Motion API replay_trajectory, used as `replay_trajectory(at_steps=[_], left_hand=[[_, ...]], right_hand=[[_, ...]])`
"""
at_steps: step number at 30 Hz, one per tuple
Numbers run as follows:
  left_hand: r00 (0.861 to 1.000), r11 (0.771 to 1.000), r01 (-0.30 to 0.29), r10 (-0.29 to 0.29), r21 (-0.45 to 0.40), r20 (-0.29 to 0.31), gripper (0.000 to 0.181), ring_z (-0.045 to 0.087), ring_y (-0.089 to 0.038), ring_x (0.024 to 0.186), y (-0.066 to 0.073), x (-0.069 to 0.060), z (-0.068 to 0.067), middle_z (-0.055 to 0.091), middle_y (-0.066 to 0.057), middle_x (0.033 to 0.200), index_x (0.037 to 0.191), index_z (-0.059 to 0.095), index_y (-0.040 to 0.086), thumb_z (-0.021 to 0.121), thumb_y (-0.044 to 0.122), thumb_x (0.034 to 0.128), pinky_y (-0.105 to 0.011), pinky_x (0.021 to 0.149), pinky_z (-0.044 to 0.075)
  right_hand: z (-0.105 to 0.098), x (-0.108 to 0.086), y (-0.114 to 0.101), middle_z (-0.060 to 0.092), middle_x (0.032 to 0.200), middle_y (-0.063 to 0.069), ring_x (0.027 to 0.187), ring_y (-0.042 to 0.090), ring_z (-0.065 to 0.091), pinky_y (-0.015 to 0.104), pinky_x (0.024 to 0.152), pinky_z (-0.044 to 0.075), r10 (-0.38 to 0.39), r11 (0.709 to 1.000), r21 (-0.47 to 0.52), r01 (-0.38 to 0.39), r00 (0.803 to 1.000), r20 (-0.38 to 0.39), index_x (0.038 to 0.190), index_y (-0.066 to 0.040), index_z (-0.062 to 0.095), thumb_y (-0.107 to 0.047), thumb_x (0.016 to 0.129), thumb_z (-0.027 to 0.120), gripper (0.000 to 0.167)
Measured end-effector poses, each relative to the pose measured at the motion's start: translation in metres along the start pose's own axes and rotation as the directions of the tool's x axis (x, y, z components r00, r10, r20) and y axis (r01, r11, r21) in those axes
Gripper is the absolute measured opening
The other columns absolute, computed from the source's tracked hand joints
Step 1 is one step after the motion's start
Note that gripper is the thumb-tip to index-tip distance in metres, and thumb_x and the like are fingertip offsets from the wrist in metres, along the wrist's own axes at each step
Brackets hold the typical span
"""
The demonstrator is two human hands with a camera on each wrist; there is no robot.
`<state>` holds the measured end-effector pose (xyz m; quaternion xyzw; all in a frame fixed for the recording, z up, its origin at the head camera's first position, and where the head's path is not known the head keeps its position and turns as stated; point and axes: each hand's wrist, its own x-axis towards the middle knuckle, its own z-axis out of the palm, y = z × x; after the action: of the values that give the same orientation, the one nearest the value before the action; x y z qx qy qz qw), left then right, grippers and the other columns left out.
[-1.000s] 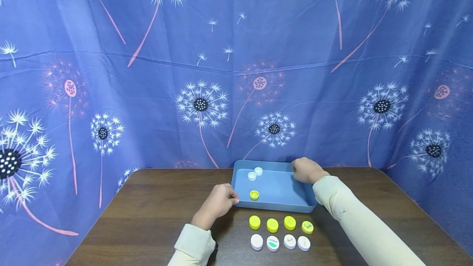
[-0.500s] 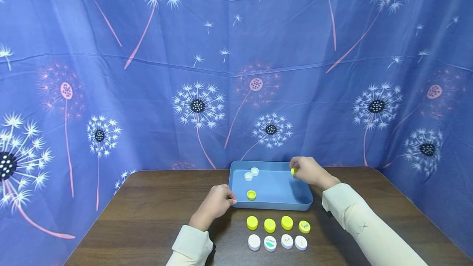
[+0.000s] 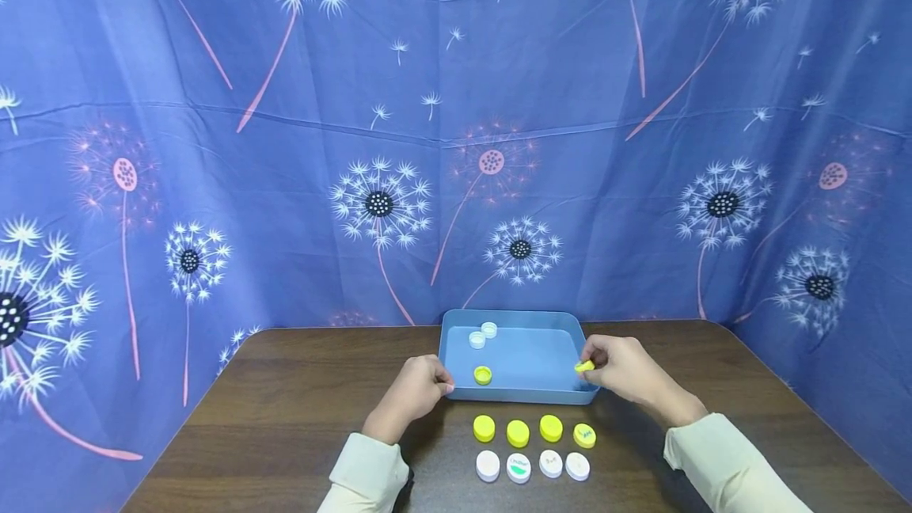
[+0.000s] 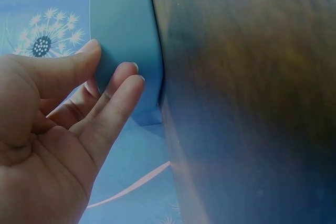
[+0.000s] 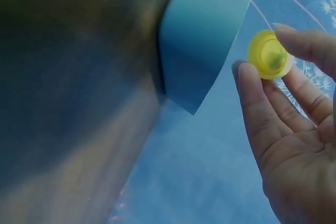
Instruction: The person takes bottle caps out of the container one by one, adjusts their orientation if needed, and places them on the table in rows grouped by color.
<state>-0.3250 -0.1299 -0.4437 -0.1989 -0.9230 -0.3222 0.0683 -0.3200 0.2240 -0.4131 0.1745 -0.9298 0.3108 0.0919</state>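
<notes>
My right hand pinches a yellow bottle cap between thumb and fingers, just over the right wall of the blue tray. In the right wrist view the hollow side of that yellow cap faces the camera. At the tray's front left corner, my left hand holds the rim. The left wrist view has the thumb and fingers of that hand at the edge of the tray wall. Inside the tray lie a yellow cap and two white caps, hollow side up.
In front of the tray, a row of several yellow caps lies above a row of several white caps on the brown wooden table. A blue cloth with dandelion prints hangs behind the table.
My right hand has lifted the yellow cap from the tray's back right corner and come forward with it along the right side. The left hand stays at the tray's corner.
</notes>
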Motion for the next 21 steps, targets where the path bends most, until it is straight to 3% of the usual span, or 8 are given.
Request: replay_trajectory(at_steps=[7, 13, 17, 21], left_hand=[[1.000, 1.000, -0.015, 0.015, -0.003, -0.009, 0.011, 0.052, -0.007, 0.070, 0.001, -0.001, 0.000, 0.057, 0.007, 0.075, 0.076, 0.075, 0.006, 0.075, 0.001, 0.0850, -0.023, 0.062, 0.048], [1.000, 1.000, -0.006, 0.006, -0.006, -0.006, 0.011, 0.052, -0.008, 0.070, 0.001, -0.001, 0.001, 0.057, 0.006, 0.075, 0.075, 0.075, 0.006, 0.075, 0.001, 0.0847, -0.023, 0.062, 0.048], [1.000, 1.000, -0.007, 0.007, -0.008, -0.003, 0.011, 0.052, -0.007, 0.070, 0.001, -0.001, 0.001, 0.056, 0.006, 0.074, 0.075, 0.075, 0.007, 0.075, 0.001, 0.0851, -0.023, 0.061, 0.047], [1.000, 1.000, -0.012, 0.012, -0.013, -0.006, 0.010, 0.052, -0.007, 0.070, 0.001, -0.001, 0.000, 0.057, 0.006, 0.074, 0.076, 0.075, 0.006, 0.075, 0.001, 0.0852, -0.022, 0.061, 0.048]], right_hand=[[0.000, -0.034, 0.002, 0.070, 0.084, -0.004, 0.073, 0.006, 0.065, 0.023, 0.062, 0.053, -0.058, 0.997, 0.049, 0.058, 0.998, -0.004, 0.083, -0.012, 0.067, 0.002, 0.074, 0.080, 0.021], [-0.003, -0.045, 0.002, 0.071, 0.090, -0.002, 0.076, 0.008, 0.067, 0.024, 0.065, 0.054, -0.080, 0.995, 0.056, 0.081, 0.996, -0.032, 0.084, -0.013, 0.068, 0.003, 0.074, 0.080, 0.022], [-0.006, -0.051, 0.005, 0.071, 0.089, -0.006, 0.075, 0.004, 0.063, 0.023, 0.061, 0.051, -0.044, 0.999, 0.009, 0.044, 0.999, 0.011, 0.083, -0.016, 0.068, -0.002, 0.073, 0.082, 0.023], [-0.006, -0.059, 0.011, 0.070, 0.086, -0.010, 0.073, 0.002, 0.059, 0.023, 0.059, 0.047, -0.052, 0.998, -0.016, 0.054, 0.995, 0.087, 0.081, -0.019, 0.068, -0.005, 0.071, 0.085, 0.024]])
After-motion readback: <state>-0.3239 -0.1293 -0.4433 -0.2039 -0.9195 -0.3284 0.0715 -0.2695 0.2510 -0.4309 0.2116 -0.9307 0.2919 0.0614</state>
